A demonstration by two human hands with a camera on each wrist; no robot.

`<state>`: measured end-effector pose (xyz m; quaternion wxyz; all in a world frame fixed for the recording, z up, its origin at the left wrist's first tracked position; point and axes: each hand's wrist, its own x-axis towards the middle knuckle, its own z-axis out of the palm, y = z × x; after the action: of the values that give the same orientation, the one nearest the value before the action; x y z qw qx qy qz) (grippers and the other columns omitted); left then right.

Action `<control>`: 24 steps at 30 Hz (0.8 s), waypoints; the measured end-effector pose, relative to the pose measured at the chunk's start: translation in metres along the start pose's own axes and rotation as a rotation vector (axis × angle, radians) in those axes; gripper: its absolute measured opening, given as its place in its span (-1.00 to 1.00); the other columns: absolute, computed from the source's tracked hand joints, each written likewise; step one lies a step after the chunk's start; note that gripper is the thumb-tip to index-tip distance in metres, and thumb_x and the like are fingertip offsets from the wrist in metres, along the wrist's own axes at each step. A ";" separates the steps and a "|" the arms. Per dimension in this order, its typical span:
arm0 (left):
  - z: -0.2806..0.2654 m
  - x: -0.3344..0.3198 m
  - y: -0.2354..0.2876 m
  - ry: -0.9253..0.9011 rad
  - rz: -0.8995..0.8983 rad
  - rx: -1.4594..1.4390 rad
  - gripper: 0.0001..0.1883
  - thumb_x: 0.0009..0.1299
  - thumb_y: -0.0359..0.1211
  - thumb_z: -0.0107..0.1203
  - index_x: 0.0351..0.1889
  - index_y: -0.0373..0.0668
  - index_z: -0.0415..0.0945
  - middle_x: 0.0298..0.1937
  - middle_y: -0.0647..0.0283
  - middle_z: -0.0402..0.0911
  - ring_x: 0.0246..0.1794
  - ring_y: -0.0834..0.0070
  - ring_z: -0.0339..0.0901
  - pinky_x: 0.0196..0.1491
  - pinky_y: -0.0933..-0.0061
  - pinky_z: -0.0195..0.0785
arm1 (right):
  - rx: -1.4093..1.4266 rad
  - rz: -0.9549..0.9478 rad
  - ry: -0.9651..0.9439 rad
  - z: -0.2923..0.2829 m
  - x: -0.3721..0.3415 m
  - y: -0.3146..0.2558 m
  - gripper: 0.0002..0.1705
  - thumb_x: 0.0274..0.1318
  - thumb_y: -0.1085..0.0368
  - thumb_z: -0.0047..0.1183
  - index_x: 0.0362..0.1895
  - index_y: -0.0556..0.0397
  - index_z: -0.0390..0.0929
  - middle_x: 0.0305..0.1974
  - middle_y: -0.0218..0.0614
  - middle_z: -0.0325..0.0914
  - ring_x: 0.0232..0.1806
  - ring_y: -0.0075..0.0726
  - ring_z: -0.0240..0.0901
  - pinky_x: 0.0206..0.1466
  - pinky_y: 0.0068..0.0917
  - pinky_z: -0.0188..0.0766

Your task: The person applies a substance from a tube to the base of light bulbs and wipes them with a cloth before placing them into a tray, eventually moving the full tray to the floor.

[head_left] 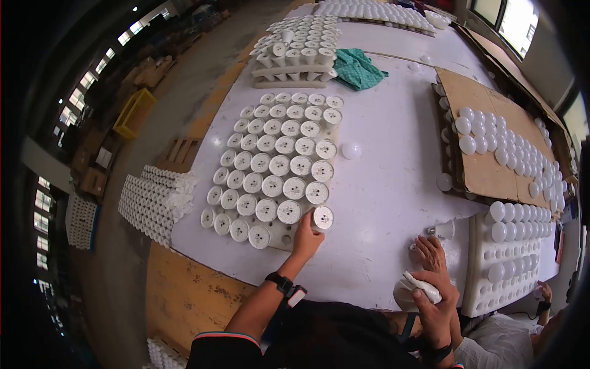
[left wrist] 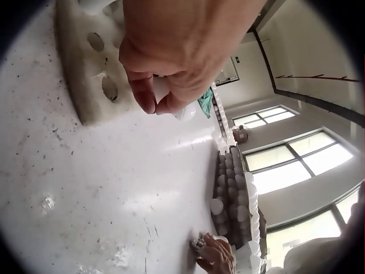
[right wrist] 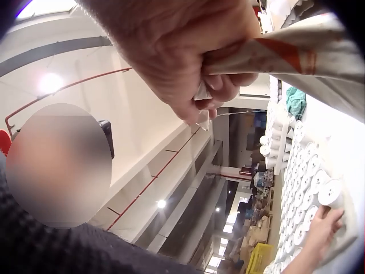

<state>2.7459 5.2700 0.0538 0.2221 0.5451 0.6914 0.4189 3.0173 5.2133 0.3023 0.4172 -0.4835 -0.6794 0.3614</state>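
My left hand (head_left: 305,238) grips a white, cup-shaped bulb housing (head_left: 322,218) at the near right corner of a holed tray filled with rows of similar housings (head_left: 279,165). In the left wrist view, the thumb and finger of the left hand (left wrist: 165,68) curl beside the tray's holes (left wrist: 109,88), and the housing is mostly hidden. My right hand (head_left: 435,307) clutches a crumpled white bag (head_left: 423,288) near the table's front edge. Orange marks show on the bag (right wrist: 308,57) in the right wrist view, below the curled fingers of the right hand (right wrist: 188,63).
Another person's hand (head_left: 432,253) lies beside a bulb with a metal base (head_left: 444,230). One white bulb (head_left: 351,150) stands mid-table. At right are a foam tray (head_left: 491,295) and cardboard (head_left: 452,92) with bulbs. A green cloth (head_left: 359,69) lies by stacked trays (head_left: 289,77).
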 end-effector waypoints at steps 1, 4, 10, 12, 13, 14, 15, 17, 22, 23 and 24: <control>0.003 0.006 0.000 -0.017 0.003 0.057 -0.39 -0.05 -0.45 0.22 0.02 -0.25 0.26 -0.05 0.05 0.39 -0.08 0.27 0.43 -0.27 0.41 0.41 | 0.097 0.358 -0.107 -0.002 -0.006 -0.007 -0.67 -0.16 0.21 0.09 -0.36 0.25 0.50 -0.08 0.17 0.37 0.10 0.09 0.23 0.18 -0.19 0.05; -0.001 0.015 0.013 -0.037 -0.072 0.113 -0.41 -0.06 -0.35 0.27 -0.02 -0.22 0.31 -0.15 0.08 0.49 -0.10 0.19 0.43 -0.19 0.31 0.35 | 0.008 0.013 -0.016 0.021 0.001 -0.005 -0.67 -0.17 0.22 0.08 -0.38 0.26 0.50 -0.02 0.21 0.30 0.17 0.12 0.13 0.22 -0.16 -0.02; -0.068 -0.021 0.093 -0.300 -0.034 -0.215 -0.43 0.11 -0.09 0.18 -0.04 -0.26 0.31 -0.35 0.22 0.48 -0.42 0.57 0.39 -0.33 0.51 0.29 | -0.324 -0.032 0.024 0.035 -0.001 -0.021 -0.69 -0.20 0.30 0.08 -0.30 0.21 0.53 -0.18 -0.04 0.46 -0.04 -0.14 0.35 0.05 -0.33 0.21; -0.089 -0.031 0.111 -0.726 -0.539 -0.967 -0.42 0.22 -0.02 0.03 0.05 -0.24 0.23 -0.33 0.24 0.43 -0.49 0.60 0.33 -0.39 0.51 0.26 | 0.039 0.280 -0.045 0.036 -0.002 -0.021 -0.70 -0.22 0.31 0.10 -0.31 0.20 0.53 -0.33 -0.16 0.52 -0.24 -0.29 0.44 -0.12 -0.48 0.31; -0.099 -0.034 0.120 -0.756 -0.532 -0.973 -0.42 0.22 -0.02 0.03 0.05 -0.24 0.23 -0.33 0.24 0.43 -0.49 0.60 0.33 -0.39 0.51 0.26 | -0.052 0.052 -0.017 0.039 0.000 -0.016 -0.75 -0.20 0.37 0.16 -0.32 0.17 0.54 -0.45 -0.24 0.54 -0.48 -0.37 0.47 -0.39 -0.56 0.34; -0.107 -0.035 0.128 -0.849 -0.583 -1.111 -0.42 0.27 -0.01 -0.04 0.08 -0.23 0.19 -0.30 0.23 0.41 -0.49 0.58 0.32 -0.40 0.49 0.27 | -0.046 0.018 -0.026 0.038 0.001 -0.018 -0.70 -0.22 0.39 0.19 -0.27 0.13 0.53 -0.45 -0.24 0.53 -0.50 -0.37 0.46 -0.42 -0.57 0.34; -0.113 -0.035 0.135 -0.958 -0.641 -1.246 -0.43 0.31 0.01 -0.11 0.10 -0.21 0.14 -0.28 0.23 0.40 -0.50 0.56 0.31 -0.40 0.46 0.28 | -0.084 -0.016 -0.028 0.037 0.002 -0.022 -0.66 -0.24 0.39 0.21 -0.24 0.10 0.52 -0.45 -0.24 0.52 -0.52 -0.36 0.45 -0.43 -0.55 0.35; -0.118 -0.042 0.147 -0.943 -0.651 -1.309 -0.45 0.34 -0.02 -0.14 0.10 -0.24 0.13 -0.26 0.24 0.39 -0.52 0.58 0.33 -0.46 0.54 0.28 | -0.168 -0.111 -0.045 0.034 0.004 -0.027 -0.58 -0.26 0.40 0.23 -0.17 0.04 0.50 -0.47 -0.27 0.50 -0.54 -0.33 0.44 -0.47 -0.52 0.35; -0.121 -0.047 0.163 -1.052 -0.831 -1.334 -0.48 0.35 0.01 -0.23 0.06 -0.21 0.16 -0.36 0.20 0.42 -0.72 0.57 0.32 -0.80 0.65 0.12 | -0.258 -0.271 -0.056 0.027 0.001 -0.021 -0.42 -0.33 0.39 0.25 -0.05 -0.02 0.43 -0.60 -0.43 0.35 -0.67 -0.44 0.32 -0.66 -0.52 0.23; -0.122 -0.048 0.168 -1.035 -0.838 -1.296 -0.49 0.36 0.02 -0.26 0.03 -0.21 0.19 -0.40 0.19 0.43 -0.77 0.56 0.32 -0.84 0.65 0.09 | -0.269 -0.300 -0.072 0.025 0.001 -0.021 -0.39 -0.36 0.38 0.25 -0.04 -0.02 0.43 -0.62 -0.45 0.33 -0.67 -0.46 0.30 -0.67 -0.52 0.22; -0.123 -0.049 0.173 -1.049 -0.842 -1.286 -0.49 0.36 0.02 -0.26 0.03 -0.21 0.19 -0.40 0.19 0.43 -0.77 0.56 0.32 -0.84 0.65 0.09 | -0.279 -0.334 -0.091 0.024 0.000 -0.021 -0.37 -0.39 0.38 0.26 -0.03 -0.02 0.43 -0.63 -0.46 0.30 -0.68 -0.48 0.29 -0.67 -0.52 0.21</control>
<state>2.7650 5.1922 0.2565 0.8994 0.1410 0.2782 0.3062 2.9874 5.2059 0.3117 0.3691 -0.4006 -0.8115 0.2114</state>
